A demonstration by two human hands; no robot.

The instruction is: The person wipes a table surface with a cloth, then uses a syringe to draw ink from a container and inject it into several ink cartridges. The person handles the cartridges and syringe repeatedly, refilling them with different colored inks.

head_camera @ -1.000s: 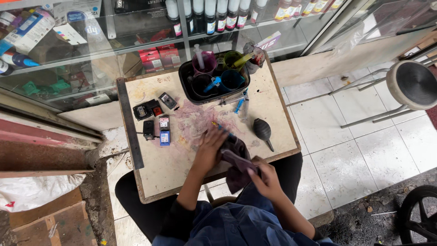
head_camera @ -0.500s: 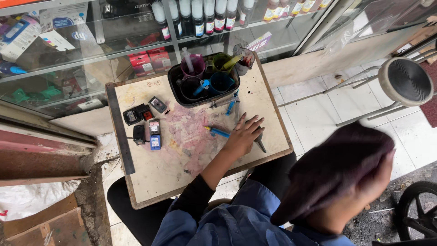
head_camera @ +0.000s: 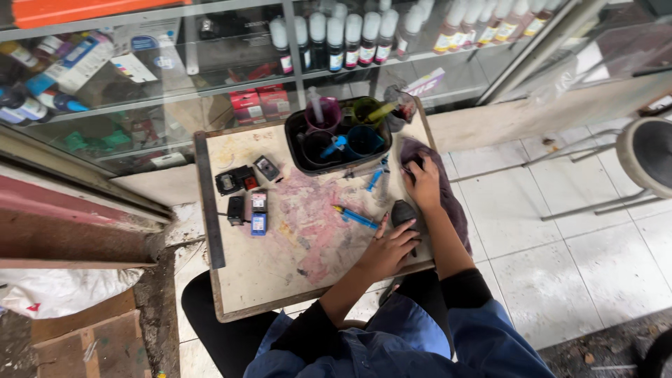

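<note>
My left hand (head_camera: pixel 389 248) lies on the stained wooden table (head_camera: pixel 259 269) with fingers spread, touching the tail end of a black bulb-shaped blower (head_camera: pixel 402 211). My right hand (head_camera: pixel 423 184) presses with curled fingers on a dark purple cloth (head_camera: pixel 453 210) draped over the table's right edge. A blue syringe (head_camera: pixel 355 218) lies just left of my left hand. A second blue piece (head_camera: pixel 378 175) lies nearer the black tray (head_camera: pixel 299 155), which holds cups of coloured ink.
Several ink cartridges (head_camera: pixel 258 213) sit at the table's left, beside a long metal bar (head_camera: pixel 209 210) along the edge. A glass cabinet with ink bottles (head_camera: pixel 343 42) stands behind. A round stool (head_camera: pixel 647 150) is on the tiled floor to the right.
The purple cloth, held up close to the camera by my right hand before, now lies on the table's right edge under that hand. My left hand slid toward the black blower.
</note>
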